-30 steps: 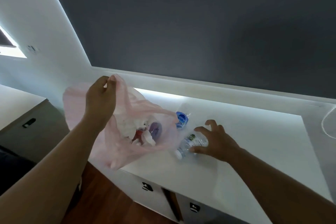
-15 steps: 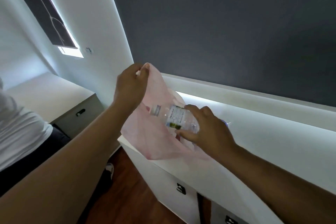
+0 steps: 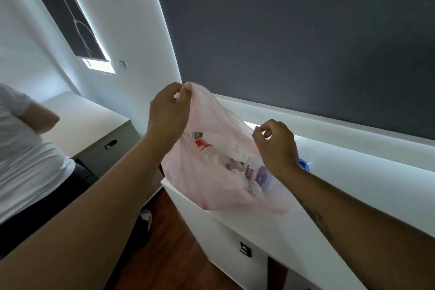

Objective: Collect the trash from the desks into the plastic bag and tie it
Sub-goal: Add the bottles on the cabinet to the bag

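A thin pink plastic bag [image 3: 211, 186] rests on the left end of the white desk [image 3: 353, 198], its mouth held up and apart. My left hand [image 3: 168, 110] pinches the bag's rim at its highest point. My right hand [image 3: 275, 146] pinches the opposite side of the rim, a little lower. Through the plastic I see crumpled white paper, a red-and-white wrapper [image 3: 202, 143] and a purple item [image 3: 261, 175]. A clear piece of trash with a blue label [image 3: 304, 165] lies on the desk just behind my right wrist.
Another person in a white shirt [image 3: 26, 148] stands at the left beside a second desk [image 3: 89, 120]. Drawer fronts with black handles [image 3: 245, 251] sit under my desk. Wooden floor [image 3: 169, 254] and a shoe lie below. A dark wall panel rises behind the desk.
My right hand picked the clear bottle off the desk, put it into the bag, let go and now pinches the rim. My view has swung left.
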The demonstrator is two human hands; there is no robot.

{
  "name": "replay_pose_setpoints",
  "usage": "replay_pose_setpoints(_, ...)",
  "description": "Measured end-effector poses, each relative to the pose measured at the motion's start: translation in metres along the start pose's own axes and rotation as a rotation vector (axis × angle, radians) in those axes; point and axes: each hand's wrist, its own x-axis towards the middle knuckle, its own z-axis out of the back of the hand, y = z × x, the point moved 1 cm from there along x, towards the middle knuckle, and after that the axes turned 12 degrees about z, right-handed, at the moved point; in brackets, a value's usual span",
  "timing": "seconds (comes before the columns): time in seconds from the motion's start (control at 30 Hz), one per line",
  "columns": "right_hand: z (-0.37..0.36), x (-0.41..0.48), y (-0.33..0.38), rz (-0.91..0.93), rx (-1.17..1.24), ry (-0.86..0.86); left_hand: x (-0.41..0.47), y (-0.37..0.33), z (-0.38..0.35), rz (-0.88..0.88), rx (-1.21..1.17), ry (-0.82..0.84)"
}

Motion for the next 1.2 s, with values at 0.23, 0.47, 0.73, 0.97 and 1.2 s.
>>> replay_pose_setpoints(0.23, 0.022, -0.014, -0.112, -0.507, -0.397, 0.324, -0.002, 0.001, -0.021, -0.006, -0.03, 0.022)
replay_pose_setpoints(0.47, 0.005, -0.04, -0.149, -0.456, -0.115, 0.296, -0.004, -0.001, -0.029, -0.003, -0.051, 0.031)
replay_pose_setpoints(0.73, 0.031, -0.022, -0.036, 0.152, 0.212, 0.239, 0.005, -0.008, -0.016, 0.0, -0.028, 0.0)
replay_pose_setpoints(0.97, -0.015, -0.025, 0.017, 0.365, 0.006, 0.565, 0.009, -0.008, 0.005, 0.039, -0.078, -0.019)
replay_pose_setpoints(1.2, -0.022, -0.014, 0.005, 0.456, -0.504, -0.02, 0.003, -0.001, 0.024, 0.008, -0.108, -0.04)
